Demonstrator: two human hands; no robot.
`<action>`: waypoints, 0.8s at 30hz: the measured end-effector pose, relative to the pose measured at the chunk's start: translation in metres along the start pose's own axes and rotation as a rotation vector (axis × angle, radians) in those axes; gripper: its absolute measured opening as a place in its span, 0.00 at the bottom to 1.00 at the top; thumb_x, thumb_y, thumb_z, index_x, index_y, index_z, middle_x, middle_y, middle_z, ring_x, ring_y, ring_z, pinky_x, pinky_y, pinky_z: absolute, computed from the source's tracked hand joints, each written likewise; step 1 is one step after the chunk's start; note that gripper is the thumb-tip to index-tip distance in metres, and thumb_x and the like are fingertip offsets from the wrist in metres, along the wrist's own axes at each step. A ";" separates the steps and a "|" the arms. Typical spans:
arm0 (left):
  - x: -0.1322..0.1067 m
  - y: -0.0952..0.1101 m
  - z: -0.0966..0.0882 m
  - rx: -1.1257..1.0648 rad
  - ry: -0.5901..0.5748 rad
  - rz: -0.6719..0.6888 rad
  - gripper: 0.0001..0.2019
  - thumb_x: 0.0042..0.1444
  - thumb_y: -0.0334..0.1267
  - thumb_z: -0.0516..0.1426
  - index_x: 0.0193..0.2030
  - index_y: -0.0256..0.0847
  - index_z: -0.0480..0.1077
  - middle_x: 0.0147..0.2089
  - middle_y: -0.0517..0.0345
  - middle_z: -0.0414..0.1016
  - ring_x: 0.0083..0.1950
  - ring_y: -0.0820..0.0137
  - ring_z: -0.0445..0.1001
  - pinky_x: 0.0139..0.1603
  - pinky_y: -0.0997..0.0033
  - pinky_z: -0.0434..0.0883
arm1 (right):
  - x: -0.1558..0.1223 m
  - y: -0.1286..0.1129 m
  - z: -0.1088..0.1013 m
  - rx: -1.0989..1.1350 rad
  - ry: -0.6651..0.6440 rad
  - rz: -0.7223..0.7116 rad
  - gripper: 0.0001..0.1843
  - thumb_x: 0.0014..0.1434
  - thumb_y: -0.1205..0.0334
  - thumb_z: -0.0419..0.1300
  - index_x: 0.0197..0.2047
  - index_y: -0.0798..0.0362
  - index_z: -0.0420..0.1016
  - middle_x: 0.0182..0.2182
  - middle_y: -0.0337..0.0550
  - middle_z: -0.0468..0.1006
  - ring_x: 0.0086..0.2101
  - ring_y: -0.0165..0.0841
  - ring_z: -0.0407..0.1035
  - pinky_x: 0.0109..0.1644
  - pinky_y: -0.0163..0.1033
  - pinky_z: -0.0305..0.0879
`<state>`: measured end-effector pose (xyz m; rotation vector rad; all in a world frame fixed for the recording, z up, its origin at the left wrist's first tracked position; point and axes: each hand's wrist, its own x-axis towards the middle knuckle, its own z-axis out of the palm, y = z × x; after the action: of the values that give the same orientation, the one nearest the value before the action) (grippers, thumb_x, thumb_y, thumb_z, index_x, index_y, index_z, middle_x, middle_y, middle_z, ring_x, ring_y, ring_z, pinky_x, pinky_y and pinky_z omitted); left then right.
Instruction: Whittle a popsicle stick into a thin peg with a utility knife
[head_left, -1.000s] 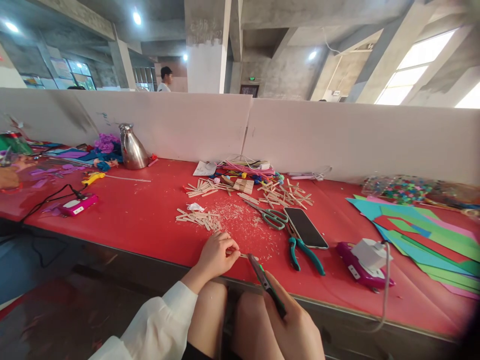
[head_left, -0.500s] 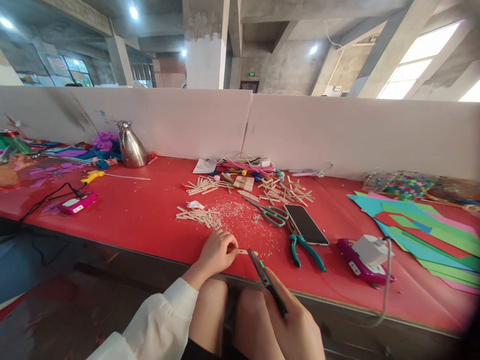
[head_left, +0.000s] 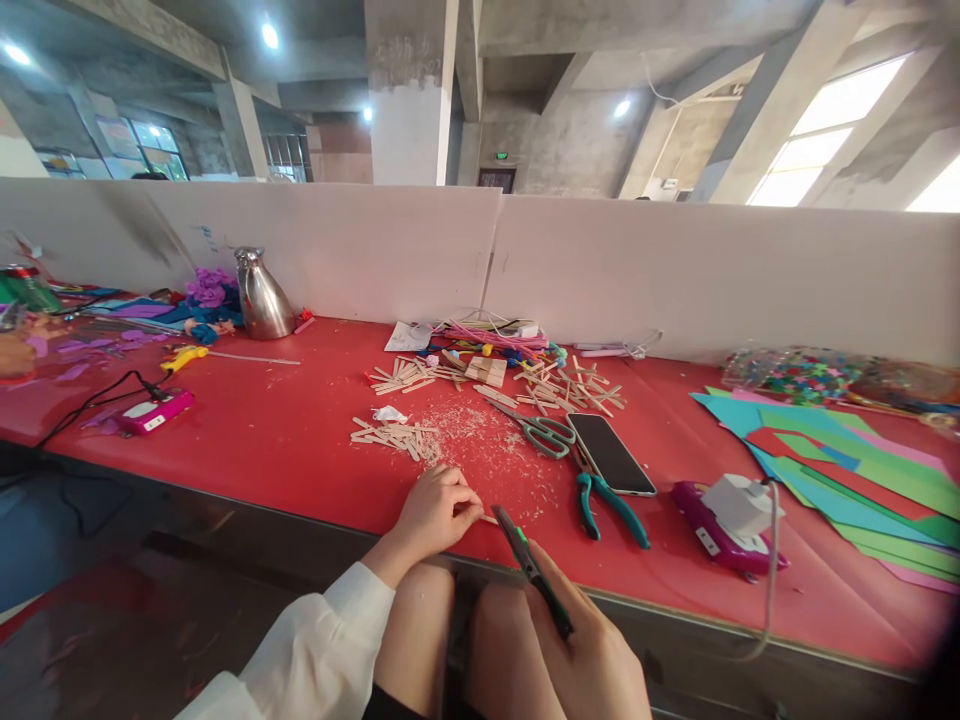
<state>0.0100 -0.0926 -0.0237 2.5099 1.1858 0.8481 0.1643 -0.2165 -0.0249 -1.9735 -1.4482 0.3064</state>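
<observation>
My left hand (head_left: 439, 508), closed in a pinch near the table's front edge, holds a short wooden craft stick (head_left: 489, 519). Only the stick's right end shows past my fingers. My right hand (head_left: 589, 635) is wrapped round a black and green utility knife (head_left: 534, 575), its blade pointing up and left close to the stick's end. Whether blade and stick touch, I cannot tell. Beyond my hands, wood shavings (head_left: 472, 432) are scattered over the red tabletop (head_left: 277, 430). A pile of cut craft sticks (head_left: 394, 437) lies left of the shavings.
Right of the shavings lie scissors (head_left: 546, 434), teal-handled pliers (head_left: 609, 505) and a phone (head_left: 611, 455). A magenta power strip (head_left: 697, 520) with a white plug sits farther right, near coloured paper sheets (head_left: 847, 470). A steel jug (head_left: 264, 297) stands back left, before a white partition (head_left: 337, 245).
My left hand has shifted slightly right, and less of the craft stick shows beyond the fingers. The knife stays in my right hand, nearly in place.
</observation>
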 end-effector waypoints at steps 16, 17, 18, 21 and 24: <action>0.000 0.001 0.000 -0.023 0.012 -0.027 0.03 0.48 0.29 0.55 0.28 0.40 0.65 0.32 0.59 0.69 0.37 0.70 0.66 0.40 0.72 0.62 | -0.007 0.004 -0.002 0.038 -0.035 0.049 0.20 0.55 0.52 0.49 0.49 0.39 0.71 0.30 0.36 0.80 0.29 0.32 0.74 0.25 0.30 0.65; 0.000 0.001 -0.001 -0.034 0.009 -0.038 0.03 0.48 0.28 0.54 0.28 0.40 0.65 0.31 0.60 0.70 0.37 0.71 0.66 0.39 0.72 0.62 | -0.008 0.000 -0.002 0.037 -0.023 0.061 0.20 0.55 0.52 0.49 0.49 0.39 0.71 0.30 0.36 0.80 0.29 0.32 0.74 0.25 0.30 0.65; 0.000 0.001 -0.001 -0.043 0.006 -0.049 0.03 0.49 0.28 0.54 0.28 0.40 0.65 0.30 0.60 0.70 0.36 0.71 0.66 0.39 0.72 0.62 | -0.009 -0.004 -0.003 0.033 -0.010 0.066 0.20 0.55 0.52 0.49 0.49 0.39 0.72 0.31 0.36 0.80 0.28 0.32 0.74 0.25 0.30 0.65; 0.000 0.001 -0.002 -0.058 -0.004 -0.059 0.02 0.51 0.30 0.55 0.30 0.40 0.67 0.30 0.61 0.71 0.35 0.71 0.66 0.38 0.72 0.62 | -0.011 -0.015 -0.006 0.019 0.019 0.025 0.20 0.54 0.53 0.48 0.47 0.40 0.73 0.31 0.36 0.80 0.25 0.31 0.73 0.24 0.31 0.65; 0.000 0.002 -0.004 -0.046 -0.013 -0.026 0.04 0.52 0.32 0.54 0.28 0.40 0.68 0.30 0.61 0.71 0.35 0.71 0.66 0.41 0.71 0.62 | -0.012 -0.022 -0.008 -0.011 0.052 -0.014 0.21 0.53 0.55 0.47 0.47 0.42 0.73 0.34 0.37 0.80 0.24 0.30 0.72 0.25 0.32 0.66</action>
<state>0.0091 -0.0938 -0.0192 2.4540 1.1788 0.8411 0.1476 -0.2262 -0.0070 -1.9645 -1.4331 0.2403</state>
